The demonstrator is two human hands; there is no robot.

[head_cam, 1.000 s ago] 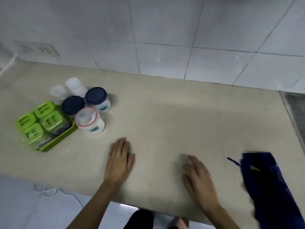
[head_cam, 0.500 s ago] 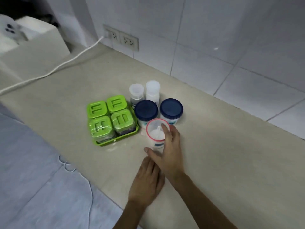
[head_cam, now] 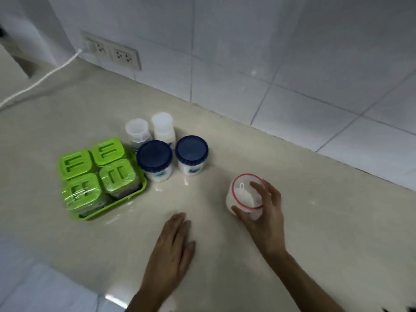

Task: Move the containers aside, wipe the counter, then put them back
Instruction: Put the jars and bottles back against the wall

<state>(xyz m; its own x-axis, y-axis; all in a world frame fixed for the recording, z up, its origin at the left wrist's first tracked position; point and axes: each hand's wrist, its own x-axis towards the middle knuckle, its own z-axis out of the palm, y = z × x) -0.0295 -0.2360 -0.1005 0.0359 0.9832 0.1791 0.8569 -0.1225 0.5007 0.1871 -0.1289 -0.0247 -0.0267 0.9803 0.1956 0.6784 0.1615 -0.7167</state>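
My right hand (head_cam: 264,212) grips a white jar with a red-rimmed clear lid (head_cam: 242,194), tilted, at the counter's middle right. My left hand (head_cam: 170,246) lies flat on the beige counter (head_cam: 315,221) with nothing in it. To the left stand two white jars with dark blue lids (head_cam: 154,156) (head_cam: 191,152). Behind them are two small white bottles (head_cam: 136,131) (head_cam: 162,127). A green tray (head_cam: 112,204) holds several green-lidded boxes (head_cam: 75,163) at the far left of the group.
A white tiled wall (head_cam: 247,52) runs along the back of the counter. Two wall sockets (head_cam: 122,56) sit at the upper left, with a white cable (head_cam: 42,77) trailing left across the counter. The counter's front edge runs along the lower left.
My right hand has taken the red-rimmed jar away from the group and carried it to the right. My left hand stays flat on the counter. The blue cloth seen earlier is out of view.
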